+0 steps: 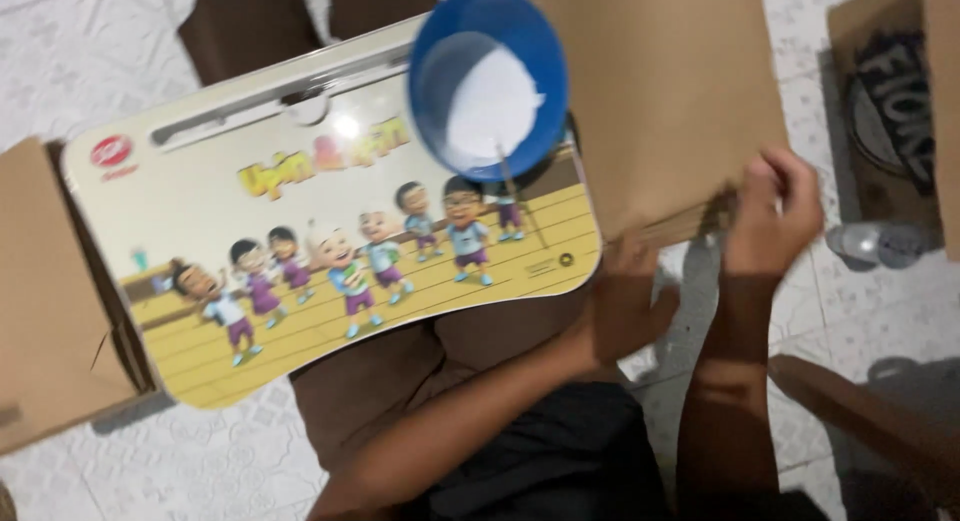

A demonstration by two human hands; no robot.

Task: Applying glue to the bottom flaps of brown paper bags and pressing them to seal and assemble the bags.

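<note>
Both my hands are on the big sheet of brown cardboard on the right side of the frame. My right hand is curled over its bottom edge right of centre, fingers bent in tight and pinching the ragged corner, so it's closed on the cardboard, not spread at all. My left hand sits lower, just left of the right one, pressed up against the underside of the same edge. Most of its fingers are tucked behind the cardboard, so I honestly can't tell how far open they are, only that the hand is touching it.

The cardboard itself is plain brown, flat, no print on the side facing me. It fills the upper right-centre of the frame and runs off the top. The bottom edge where I'm holding it looks rough and a bit torn, kinda blurry though.

Just left of it, across my lap, there's a lap table with a cartoon picture of kids on a yellow floor, tilted so its left end drops toward the lower left. A blue bowl sits at its upper right corner, with something white inside and a thin stick leaning out of it over the table top.

Further out, another piece of cardboard lies on the white tiled floor at the left edge, and a cardboard box sits in the upper right.
</note>
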